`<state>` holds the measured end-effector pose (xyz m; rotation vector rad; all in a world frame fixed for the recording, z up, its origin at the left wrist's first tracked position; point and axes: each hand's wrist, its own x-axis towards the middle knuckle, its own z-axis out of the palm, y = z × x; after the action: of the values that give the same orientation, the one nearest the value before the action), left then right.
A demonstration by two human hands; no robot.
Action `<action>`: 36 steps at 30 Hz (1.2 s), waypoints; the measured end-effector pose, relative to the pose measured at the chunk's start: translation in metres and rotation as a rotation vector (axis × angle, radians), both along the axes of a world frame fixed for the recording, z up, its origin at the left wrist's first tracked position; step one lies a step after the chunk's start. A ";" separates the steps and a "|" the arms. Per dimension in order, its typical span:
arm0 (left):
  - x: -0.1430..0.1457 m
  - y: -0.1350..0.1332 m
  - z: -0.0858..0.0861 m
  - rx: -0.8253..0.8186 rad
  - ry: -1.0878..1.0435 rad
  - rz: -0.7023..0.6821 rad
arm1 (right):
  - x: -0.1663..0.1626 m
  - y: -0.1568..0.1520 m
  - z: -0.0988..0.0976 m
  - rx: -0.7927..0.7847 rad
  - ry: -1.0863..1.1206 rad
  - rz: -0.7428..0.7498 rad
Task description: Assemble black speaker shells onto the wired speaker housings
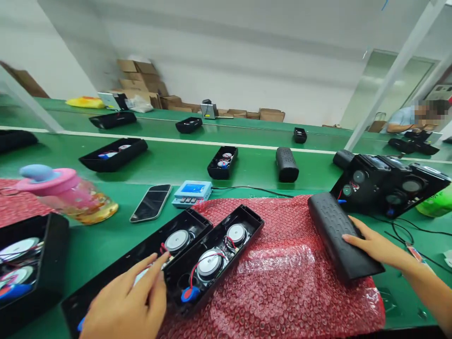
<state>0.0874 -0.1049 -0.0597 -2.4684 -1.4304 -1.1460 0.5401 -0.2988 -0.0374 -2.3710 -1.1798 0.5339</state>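
Two open black speaker shells lie side by side on red bubble wrap (282,282), round drivers and red wires showing inside. My left hand (129,301) rests on the left shell (148,256), fingers pressed together and pointing into it beside the right shell (219,256). What the fingers pinch, if anything, is hidden. My right hand (374,245) lies flat with fingers stretched on the right side of a closed black speaker (335,235) that rests on the wrap's far right.
A phone (151,202), a small blue meter (192,193) and a pink-lidded bottle (67,193) lie behind the shells. A black tray of parts (52,263) sits at left, a black test fixture (388,183) at right. More shells ride the green conveyor (176,157). Another person sits far right.
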 end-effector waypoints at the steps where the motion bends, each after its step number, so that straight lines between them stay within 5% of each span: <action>1: 0.014 -0.011 0.005 0.037 -0.003 -0.049 | -0.012 0.006 0.003 -0.029 -0.074 0.002; 3: 0.050 -0.036 0.011 -0.020 0.012 -0.285 | -0.035 0.016 0.011 -0.134 -0.197 0.006; 6: 0.116 -0.068 0.011 -0.346 0.149 -0.707 | -0.055 0.026 0.020 -0.215 -0.247 0.065; 10: 0.193 -0.084 -0.001 -0.730 0.276 -0.935 | -0.057 0.028 0.016 -0.098 -0.227 0.110; 14: 0.232 -0.085 -0.020 -0.748 0.181 -0.992 | -0.048 0.022 0.000 0.019 -0.232 0.093; 23: 0.255 -0.099 -0.063 -0.514 0.064 -0.965 | -0.034 0.016 -0.018 0.220 -0.079 0.036; 29: 0.255 -0.099 -0.068 -0.482 0.067 -0.932 | -0.040 0.014 -0.020 0.339 -0.078 -0.061; 36: 0.250 -0.100 -0.071 -0.494 0.030 -0.940 | -0.048 0.011 -0.020 0.435 -0.350 -0.065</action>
<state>0.3374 -0.2044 -0.1309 -3.6587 -0.5150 -0.8615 0.4920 -0.2882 -0.0575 -2.1570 -1.2079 -0.1601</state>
